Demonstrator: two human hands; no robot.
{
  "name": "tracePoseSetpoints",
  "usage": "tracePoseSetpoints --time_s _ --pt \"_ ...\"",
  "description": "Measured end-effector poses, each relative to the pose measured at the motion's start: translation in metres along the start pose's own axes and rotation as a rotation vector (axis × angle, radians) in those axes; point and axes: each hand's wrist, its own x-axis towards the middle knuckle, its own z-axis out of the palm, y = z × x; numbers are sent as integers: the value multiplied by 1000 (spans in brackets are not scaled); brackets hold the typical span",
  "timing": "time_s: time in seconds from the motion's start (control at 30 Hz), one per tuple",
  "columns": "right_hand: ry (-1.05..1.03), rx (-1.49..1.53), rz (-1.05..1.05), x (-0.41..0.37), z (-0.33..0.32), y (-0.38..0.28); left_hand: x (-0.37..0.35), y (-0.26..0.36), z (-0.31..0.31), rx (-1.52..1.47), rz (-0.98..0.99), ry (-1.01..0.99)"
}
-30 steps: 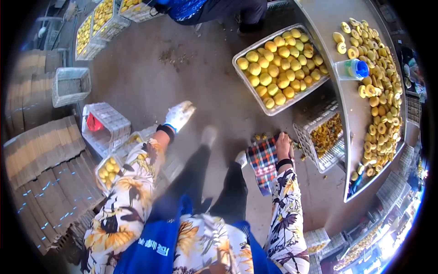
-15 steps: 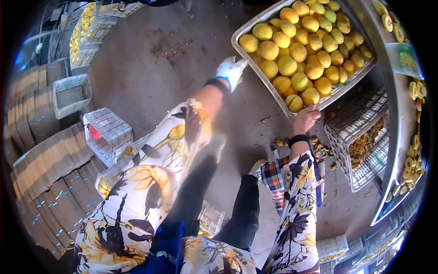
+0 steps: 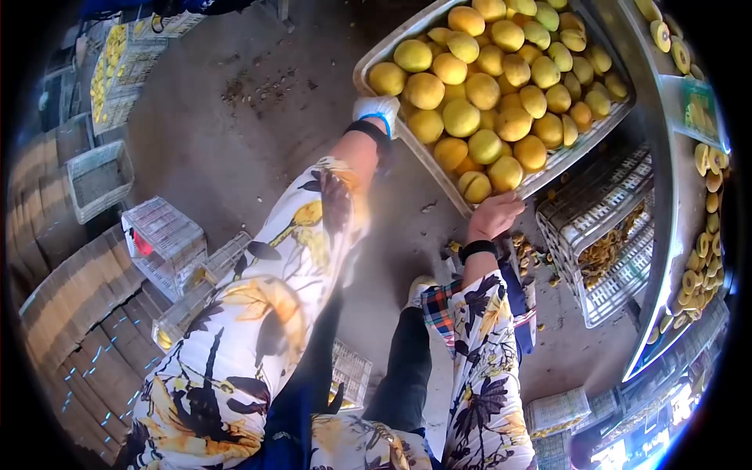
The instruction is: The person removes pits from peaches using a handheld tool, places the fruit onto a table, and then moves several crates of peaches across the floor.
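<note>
A light plastic crate (image 3: 433,168) full of yellow-orange fruit (image 3: 482,92), which look like apricots or peaches, is tilted at the upper right. My left hand (image 3: 377,110), in a white glove, grips its left rim; the fingertips are partly hidden. Bare, my right hand (image 3: 493,217) is closed on the near rim, its fingers curled at the edge. Beside the crate runs a metal-edged table (image 3: 680,196) bearing halved fruit (image 3: 699,262).
Under the table edge a white crate (image 3: 599,301) lies on its side with brownish scraps in it. Stacked flat cardboard (image 3: 94,313) and crates, one of them bare inside (image 3: 100,178), line the left. Fruit pieces are scattered on the floor (image 3: 329,70) near my feet.
My left hand has come from just beside the crate's left rim onto it. The crate and my right hand have shifted left in view, along with the surroundings.
</note>
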Motion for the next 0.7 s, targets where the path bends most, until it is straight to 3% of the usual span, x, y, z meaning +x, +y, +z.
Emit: tracePoseSetpoints --time_s 0.03,0.23,0.4,0.5,0.6,0.7 --pt "0 1 -6 0 0 1 0 3 0 145 52 10" --pt "66 -8 -58 -1 5 6 -18 9 0 -200 -112 -50" --pt "82 -37 -97 -4 1 4 44 -24 -14 425 399 -156" --pt "111 -46 -128 1 8 18 26 -26 -10 120 322 -56" --pt "104 -137 -232 3 2 32 15 -48 -20 149 371 -1" --pt "65 -155 -328 -3 -8 55 -41 -71 -49 -91 306 -124"
